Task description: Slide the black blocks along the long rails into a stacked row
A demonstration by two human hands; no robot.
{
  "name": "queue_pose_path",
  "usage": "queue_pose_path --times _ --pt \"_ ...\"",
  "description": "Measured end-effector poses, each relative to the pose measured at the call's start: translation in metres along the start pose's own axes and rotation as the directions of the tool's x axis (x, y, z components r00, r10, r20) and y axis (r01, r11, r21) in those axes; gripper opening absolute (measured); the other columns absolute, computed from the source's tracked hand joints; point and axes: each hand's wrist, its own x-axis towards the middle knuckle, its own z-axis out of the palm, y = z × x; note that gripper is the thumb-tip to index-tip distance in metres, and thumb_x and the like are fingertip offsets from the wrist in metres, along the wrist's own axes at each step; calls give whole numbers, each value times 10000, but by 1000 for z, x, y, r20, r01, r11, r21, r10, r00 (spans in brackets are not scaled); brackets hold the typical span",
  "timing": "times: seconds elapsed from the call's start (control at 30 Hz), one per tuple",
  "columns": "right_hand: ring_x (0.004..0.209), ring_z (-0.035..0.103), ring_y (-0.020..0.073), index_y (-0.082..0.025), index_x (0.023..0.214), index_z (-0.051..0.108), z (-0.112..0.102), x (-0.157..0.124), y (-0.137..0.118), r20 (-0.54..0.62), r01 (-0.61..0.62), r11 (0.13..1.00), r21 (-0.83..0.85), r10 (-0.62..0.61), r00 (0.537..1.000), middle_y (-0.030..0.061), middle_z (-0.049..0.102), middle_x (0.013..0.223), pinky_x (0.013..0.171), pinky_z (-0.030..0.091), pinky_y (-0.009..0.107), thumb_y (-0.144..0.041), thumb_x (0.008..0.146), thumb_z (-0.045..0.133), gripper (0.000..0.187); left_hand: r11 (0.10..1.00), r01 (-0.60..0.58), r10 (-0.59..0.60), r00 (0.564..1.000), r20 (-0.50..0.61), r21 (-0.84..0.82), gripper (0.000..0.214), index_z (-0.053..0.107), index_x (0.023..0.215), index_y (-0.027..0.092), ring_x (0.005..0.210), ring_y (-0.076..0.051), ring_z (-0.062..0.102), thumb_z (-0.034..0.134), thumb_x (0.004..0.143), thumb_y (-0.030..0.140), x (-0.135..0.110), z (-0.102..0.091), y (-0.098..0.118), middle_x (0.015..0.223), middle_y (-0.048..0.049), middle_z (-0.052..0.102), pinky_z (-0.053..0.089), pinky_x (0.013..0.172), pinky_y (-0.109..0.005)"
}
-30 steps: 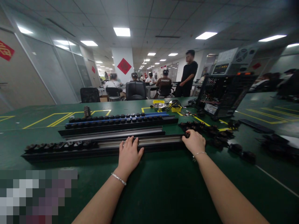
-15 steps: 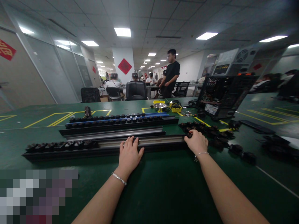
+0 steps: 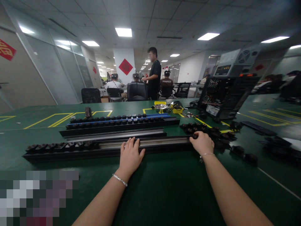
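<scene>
A long black rail (image 3: 162, 142) with a metallic channel lies across the green table in front of me. My left hand (image 3: 130, 157) holds it near the middle, fingers over the top and thumb at the near side. At the rail's right end, my right hand (image 3: 202, 142) is closed round a small black piece (image 3: 194, 136), mostly hidden by the fingers. Several black parts (image 3: 61, 147) sit in a row on the rail's left half. Loose black parts (image 3: 221, 142) lie just right of my right hand.
Behind lie a second rail (image 3: 115, 135) and a rail with a blue strip (image 3: 117, 121) and black parts. An open computer case (image 3: 221, 97) stands back right. A metal bowl (image 3: 161, 107) sits at the back. A person (image 3: 154, 75) stands beyond the table.
My right hand has shifted slightly to the right along the rail's end. My left hand has stayed in place. The standing person in the background has moved left.
</scene>
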Motion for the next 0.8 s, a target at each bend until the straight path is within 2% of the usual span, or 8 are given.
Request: queue_pose_path --times 0.5,0.8 --pt "1097 518 303 -217 1137 584 2 7 12 19 -63 994 92 61 998 124 530 1187 893 434 423 -390 761 516 420 1000 4 -4 1000 1 -16 519 518 1307 167 1324 -286 382 395 890 452 0 1 0 1392 -132 493 269 1087 -497" --pt "991 562 261 -199 1094 596 5 12 20 -20 -59 990 131 62 998 128 524 1142 858 448 379 -381 743 542 399 1000 -3 3 1000 -10 -17 515 521 1303 164 1322 -289 387 410 886 445 0 1 -1 1390 -137 493 276 1083 -497"
